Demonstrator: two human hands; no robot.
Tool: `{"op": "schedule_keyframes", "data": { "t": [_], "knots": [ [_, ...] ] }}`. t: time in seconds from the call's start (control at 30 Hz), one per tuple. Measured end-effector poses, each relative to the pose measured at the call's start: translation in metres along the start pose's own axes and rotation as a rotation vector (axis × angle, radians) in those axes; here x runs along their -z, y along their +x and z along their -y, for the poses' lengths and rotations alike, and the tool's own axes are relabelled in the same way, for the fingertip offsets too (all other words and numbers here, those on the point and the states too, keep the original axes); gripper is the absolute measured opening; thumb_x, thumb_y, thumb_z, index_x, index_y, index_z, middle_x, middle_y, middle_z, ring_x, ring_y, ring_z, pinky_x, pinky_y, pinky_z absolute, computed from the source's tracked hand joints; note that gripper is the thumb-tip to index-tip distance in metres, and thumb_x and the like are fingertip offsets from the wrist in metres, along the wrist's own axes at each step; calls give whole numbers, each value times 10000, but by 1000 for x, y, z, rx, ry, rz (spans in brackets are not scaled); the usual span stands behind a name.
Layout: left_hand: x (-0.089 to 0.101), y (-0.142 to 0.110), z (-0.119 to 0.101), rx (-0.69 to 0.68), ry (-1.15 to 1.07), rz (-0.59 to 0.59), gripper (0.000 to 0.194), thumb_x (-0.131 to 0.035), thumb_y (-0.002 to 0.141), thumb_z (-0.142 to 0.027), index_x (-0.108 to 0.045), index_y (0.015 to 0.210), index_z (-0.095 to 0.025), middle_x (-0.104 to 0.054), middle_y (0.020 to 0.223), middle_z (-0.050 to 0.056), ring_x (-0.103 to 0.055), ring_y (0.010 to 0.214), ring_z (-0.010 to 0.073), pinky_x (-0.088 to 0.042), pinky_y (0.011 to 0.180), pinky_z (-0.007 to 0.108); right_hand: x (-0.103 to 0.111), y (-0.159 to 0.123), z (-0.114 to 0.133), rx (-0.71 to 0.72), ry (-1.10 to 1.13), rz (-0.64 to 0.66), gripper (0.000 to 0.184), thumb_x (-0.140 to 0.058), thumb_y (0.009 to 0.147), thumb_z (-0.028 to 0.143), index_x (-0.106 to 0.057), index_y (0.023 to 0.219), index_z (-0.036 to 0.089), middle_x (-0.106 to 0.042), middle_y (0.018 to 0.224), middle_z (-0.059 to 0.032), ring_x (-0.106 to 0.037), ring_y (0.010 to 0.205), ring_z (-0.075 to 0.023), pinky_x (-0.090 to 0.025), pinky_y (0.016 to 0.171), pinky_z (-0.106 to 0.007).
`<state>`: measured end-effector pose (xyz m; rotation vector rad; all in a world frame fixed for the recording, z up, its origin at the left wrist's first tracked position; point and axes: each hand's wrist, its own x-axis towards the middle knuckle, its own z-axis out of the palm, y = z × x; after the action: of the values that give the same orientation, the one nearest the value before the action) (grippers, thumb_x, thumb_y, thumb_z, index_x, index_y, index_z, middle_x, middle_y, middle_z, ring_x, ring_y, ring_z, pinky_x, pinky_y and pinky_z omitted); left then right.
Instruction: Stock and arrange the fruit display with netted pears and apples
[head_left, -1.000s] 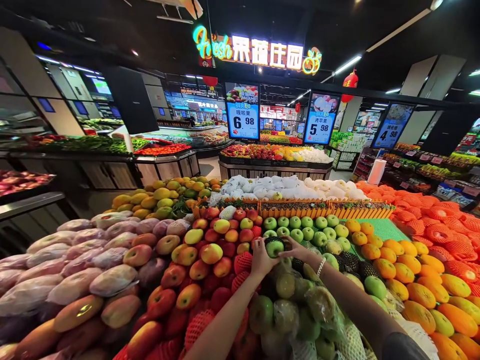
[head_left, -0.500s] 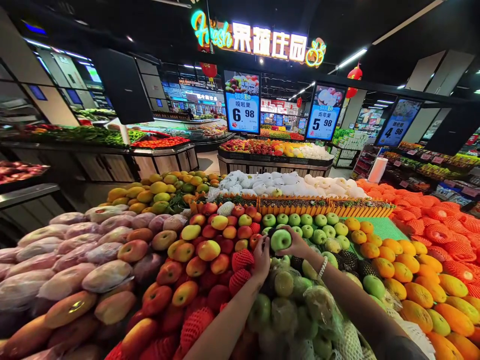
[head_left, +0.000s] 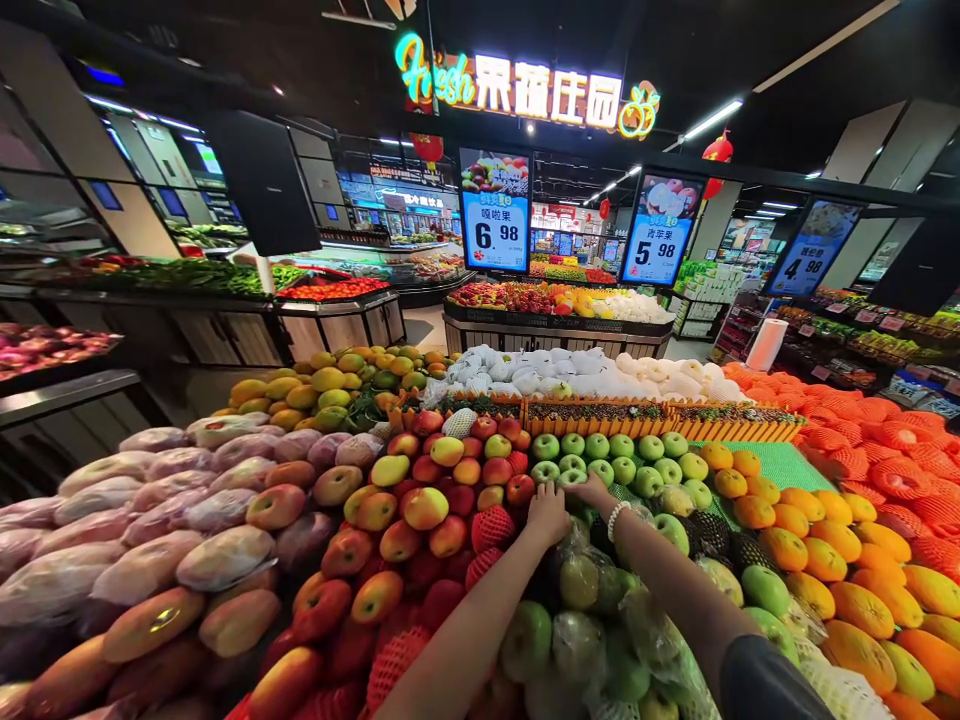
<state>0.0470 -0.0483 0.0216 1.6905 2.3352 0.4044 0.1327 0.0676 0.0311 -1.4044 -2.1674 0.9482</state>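
My right hand, with a pale bracelet at its wrist, curls around the near side of a green apple. That apple sits low at the front of the rows of green apples, partly covered by my fingers. Just to the left, my left hand is bent downward with its fingers close together. What lies under those fingers is hidden. Below my wrists are green apples in clear wrap. Red apples, some in red foam nets, lie to the left of my left hand.
Wrapped pinkish fruit fills the left side, oranges the right. Farther right are fruits in orange nets. A low wooden picket divider runs behind the green apples, with white-netted fruit beyond it.
Both hands have lowered, and the green apple, held up between them before, is now down among the others at the front of the rows. The view has shifted slightly.
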Motion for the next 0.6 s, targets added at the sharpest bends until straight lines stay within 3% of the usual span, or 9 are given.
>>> {"op": "schedule_keyframes", "data": {
  "t": [0.13, 0.27, 0.43, 0.6],
  "knots": [
    [-7, 6, 7, -45, 34, 111, 350, -596, 1013, -302, -668, 1307, -127, -628, 1445, 177, -574, 1367, 298, -458, 1161, 494, -6, 9, -9, -77, -95, 56, 506, -946, 627, 340, -684, 1044, 221, -756, 1040, -54, -740, 980, -269, -601, 782, -301],
    [-14, 4, 12, -49, 40, 156, 358, -617, 1028, -406, -675, 1286, -164, -620, 1470, 133, -555, 1402, 292, -452, 1177, 557, -3, 23, -10, -148, -231, 100, 567, -998, 560, 416, -711, 983, 171, -767, 1030, -118, -749, 996, -332, -608, 782, -344],
    [-19, 1, 8, 23, 52, 176, 369, -498, 1057, -290, -671, 1326, -105, -510, 1593, 214, -515, 1463, 318, -502, 1139, 486, -3, 33, -2, -154, -373, 160, 493, -1010, 540, 428, -733, 832, 144, -768, 855, -120, -757, 871, -331, -588, 694, -328],
    [-20, 1, 6, 51, 57, 188, 458, -386, 1021, -234, -688, 1333, -90, -417, 1658, 219, -482, 1495, 335, -527, 1105, 417, -14, 26, 0, -108, -486, 103, 511, -951, 637, 489, -767, 937, 119, -783, 1027, -191, -749, 1029, -352, -582, 809, -339]
  ]
}}
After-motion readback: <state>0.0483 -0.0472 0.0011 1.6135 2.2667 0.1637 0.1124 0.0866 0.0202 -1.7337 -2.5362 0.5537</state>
